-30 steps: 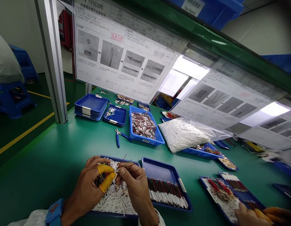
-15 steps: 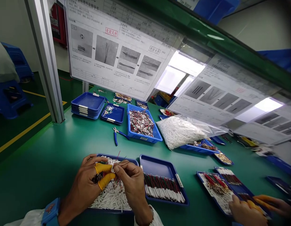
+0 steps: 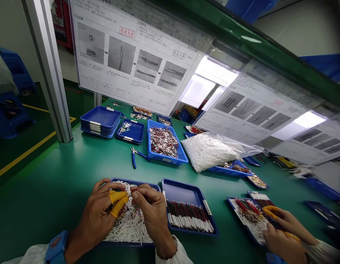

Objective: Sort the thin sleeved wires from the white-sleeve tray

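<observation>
My left hand (image 3: 100,212) and my right hand (image 3: 152,216) meet over a blue tray (image 3: 148,186) heaped with white-sleeved wires. Yellow finger cots cover two fingers of my left hand. Both hands pinch a small bunch of thin coloured wires (image 3: 133,192), and my fingers hide most of it. Beside my right hand lies a second blue tray (image 3: 181,192) holding a neat row of red, green and white wires (image 3: 188,216). A co-worker's two hands (image 3: 281,231), also wearing yellow cots, work over a wire-filled tray (image 3: 233,205) at the lower right.
Blue-handled pliers (image 3: 134,157) lie on the green bench (image 3: 76,176) beside a blue tray of terminals on wires (image 3: 159,126). A bag of white sleeves (image 3: 208,152) and stacked blue trays (image 3: 100,117) stand farther back. Instruction sheets (image 3: 131,51) hang above.
My hands have drawn closer, and the wire tips no longer stick up as far. The co-worker's hand has moved up over the tray. The whole view has shifted slightly up and left.
</observation>
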The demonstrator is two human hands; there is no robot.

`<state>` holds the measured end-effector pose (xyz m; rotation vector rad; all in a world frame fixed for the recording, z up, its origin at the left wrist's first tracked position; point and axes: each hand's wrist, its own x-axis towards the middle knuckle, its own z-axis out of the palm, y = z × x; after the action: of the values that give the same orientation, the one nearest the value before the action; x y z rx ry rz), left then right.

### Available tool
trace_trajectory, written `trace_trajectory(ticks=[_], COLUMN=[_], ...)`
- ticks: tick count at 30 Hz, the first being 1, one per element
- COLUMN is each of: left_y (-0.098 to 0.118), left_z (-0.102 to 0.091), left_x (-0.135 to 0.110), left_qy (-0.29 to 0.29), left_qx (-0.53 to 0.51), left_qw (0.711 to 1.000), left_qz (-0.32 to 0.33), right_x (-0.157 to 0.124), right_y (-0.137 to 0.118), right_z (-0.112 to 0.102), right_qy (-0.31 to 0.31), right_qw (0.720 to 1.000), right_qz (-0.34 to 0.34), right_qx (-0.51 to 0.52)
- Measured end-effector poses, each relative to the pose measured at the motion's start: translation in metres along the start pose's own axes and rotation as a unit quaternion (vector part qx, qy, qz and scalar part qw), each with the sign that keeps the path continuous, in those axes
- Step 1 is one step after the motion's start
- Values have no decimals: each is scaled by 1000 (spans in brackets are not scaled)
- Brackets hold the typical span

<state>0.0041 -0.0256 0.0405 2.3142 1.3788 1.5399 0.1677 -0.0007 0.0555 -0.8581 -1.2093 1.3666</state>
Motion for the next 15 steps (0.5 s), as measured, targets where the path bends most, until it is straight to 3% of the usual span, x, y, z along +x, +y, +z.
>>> trace_trajectory(ticks=[8, 13, 15], left_y=[-18, -39, -43], left_z=[2, 15, 18], left_x=[-14, -30, -33], left_qy=[-5, -41, -38], left_qx=[-46, -41, -57], left_qw=[999, 995, 994], left_qz=[15, -84, -87], right_x=[-3, 0, -1], right_y=[-2, -3, -4], right_z=[12, 10, 8], right_qy=[49, 51, 55], right_qw=[998, 995, 994], right_qz=[31, 50, 52], right_qx=[24, 75, 74])
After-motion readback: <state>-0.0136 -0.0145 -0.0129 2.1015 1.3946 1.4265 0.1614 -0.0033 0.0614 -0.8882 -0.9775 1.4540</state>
